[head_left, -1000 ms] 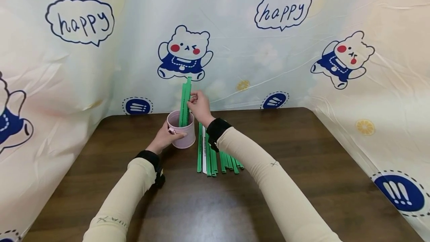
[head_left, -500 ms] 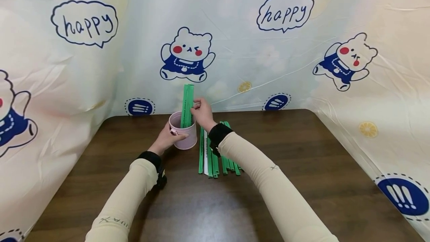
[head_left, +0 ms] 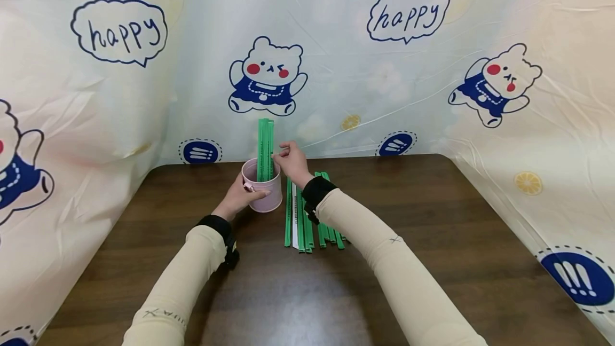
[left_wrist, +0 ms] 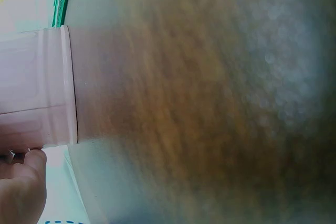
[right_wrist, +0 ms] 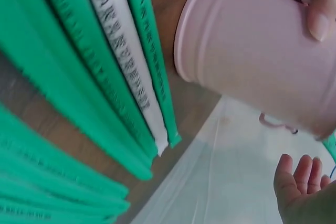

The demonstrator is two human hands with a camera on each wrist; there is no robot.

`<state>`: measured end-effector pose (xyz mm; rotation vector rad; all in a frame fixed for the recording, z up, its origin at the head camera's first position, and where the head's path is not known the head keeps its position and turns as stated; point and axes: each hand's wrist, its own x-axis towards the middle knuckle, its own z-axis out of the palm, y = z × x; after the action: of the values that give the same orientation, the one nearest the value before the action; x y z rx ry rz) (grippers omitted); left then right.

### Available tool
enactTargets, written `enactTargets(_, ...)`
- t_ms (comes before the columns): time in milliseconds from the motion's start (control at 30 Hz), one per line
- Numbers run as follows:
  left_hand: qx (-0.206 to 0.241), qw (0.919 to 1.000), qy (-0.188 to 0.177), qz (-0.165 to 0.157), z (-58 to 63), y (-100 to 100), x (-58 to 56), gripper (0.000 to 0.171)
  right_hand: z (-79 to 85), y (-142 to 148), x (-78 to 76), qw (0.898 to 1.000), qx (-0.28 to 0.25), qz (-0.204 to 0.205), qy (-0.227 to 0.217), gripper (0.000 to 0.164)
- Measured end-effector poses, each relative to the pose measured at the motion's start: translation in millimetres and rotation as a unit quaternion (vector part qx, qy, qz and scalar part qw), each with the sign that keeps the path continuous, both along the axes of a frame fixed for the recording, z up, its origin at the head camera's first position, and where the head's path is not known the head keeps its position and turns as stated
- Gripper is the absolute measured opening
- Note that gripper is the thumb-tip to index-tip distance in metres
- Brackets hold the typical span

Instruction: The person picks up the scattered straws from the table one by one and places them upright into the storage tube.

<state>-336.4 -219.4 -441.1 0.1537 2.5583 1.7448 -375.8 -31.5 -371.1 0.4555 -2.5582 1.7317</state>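
A small pink bucket (head_left: 267,201) stands near the back of the table, with several slim green wrapped sticks (head_left: 265,148) upright in it. My left hand (head_left: 236,198) grips the bucket's left side, its thumb across the front. At the right of the rim, my right hand (head_left: 293,165) hovers beside the green sticks. In the right wrist view the fingers of that right hand (right_wrist: 302,187) are loosely bent and hold nothing, apart from the bucket (right_wrist: 257,51). The left wrist view shows the bucket wall (left_wrist: 31,72) with fingertips against it.
Right of the bucket lie more green wrapped sticks (head_left: 307,231) in two groups, partly under the right forearm. Among them is one white printed stick (head_left: 294,218). Behind the brown table (head_left: 408,260) hangs a curtain (head_left: 331,79) with cartoon bears.
The green stick held by my right hand has gone down into the bucket beside the others, and the fingers have come off it to the right. The left hand keeps its grip.
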Motion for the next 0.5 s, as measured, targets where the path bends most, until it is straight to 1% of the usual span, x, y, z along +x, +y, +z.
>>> enactTargets(133,0.006,1.0000,-0.003,-0.001,2.1,1.3,0.8,0.096,3.2,16.3,-5.6,1.000,0.026,-0.005,0.007,0.041)
enactTargets(233,0.012,0.9999,-0.005,-0.005,3.5,1.8,1.6,0.097,2.0,33.7,-10.6,0.999,0.052,-0.003,0.006,0.041)
enactTargets(367,0.014,0.9999,-0.006,-0.009,3.8,0.6,1.4,0.098,-5.8,59.7,-15.3,0.995,0.099,-0.002,-0.008,0.038)
enactTargets(500,0.008,0.9999,-0.010,-0.008,3.4,-0.9,0.3,0.099,-19.1,85.6,-19.8,0.987,0.158,-0.007,-0.019,0.036)
